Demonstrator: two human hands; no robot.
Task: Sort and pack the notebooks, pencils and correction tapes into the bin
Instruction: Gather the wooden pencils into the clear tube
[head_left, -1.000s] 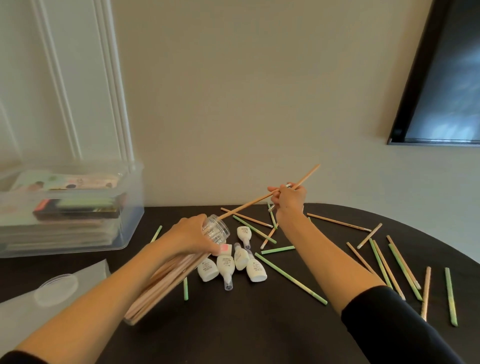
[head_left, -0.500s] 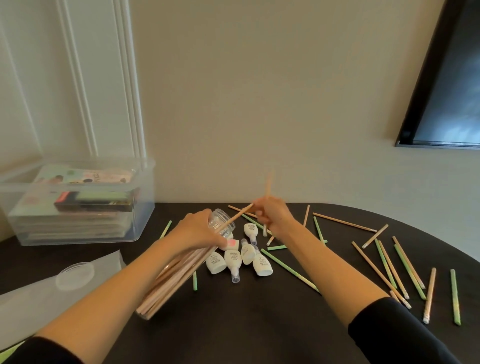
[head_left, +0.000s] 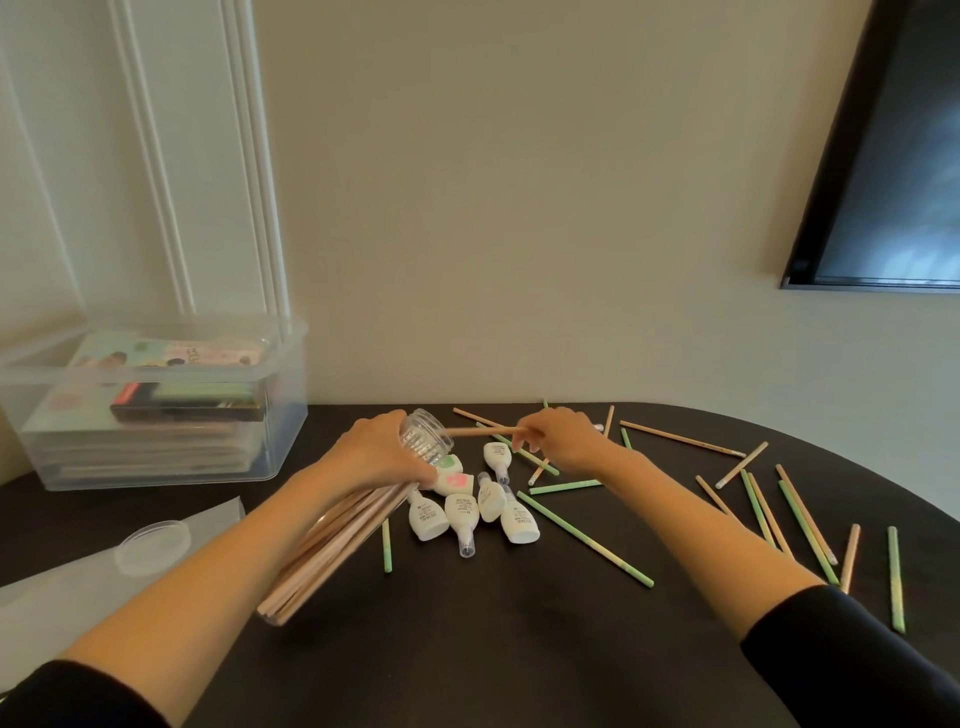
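Observation:
My left hand (head_left: 382, 452) grips a clear plastic jar (head_left: 423, 441) tilted on its side, holding several tan pencils whose ends stick out at the lower left. My right hand (head_left: 558, 441) pinches one tan pencil (head_left: 480, 431) with its far end at the jar's mouth. Several white correction tapes (head_left: 462, 512) lie just below the jar mouth. Loose tan and green pencils (head_left: 763, 501) are scattered over the dark table (head_left: 493, 623) to the right. The clear bin (head_left: 156, 405) at the back left holds stacked notebooks.
A clear round lid (head_left: 153, 545) rests on a translucent flat sheet (head_left: 62, 592) at the left front. A wall runs close behind the table. A dark framed screen (head_left: 893, 156) hangs at the upper right. The table's curved edge lies at the right.
My right hand came down from a raised position and fed the tan pencil toward the jar mouth, so less of it shows. The view shifted slightly to the left.

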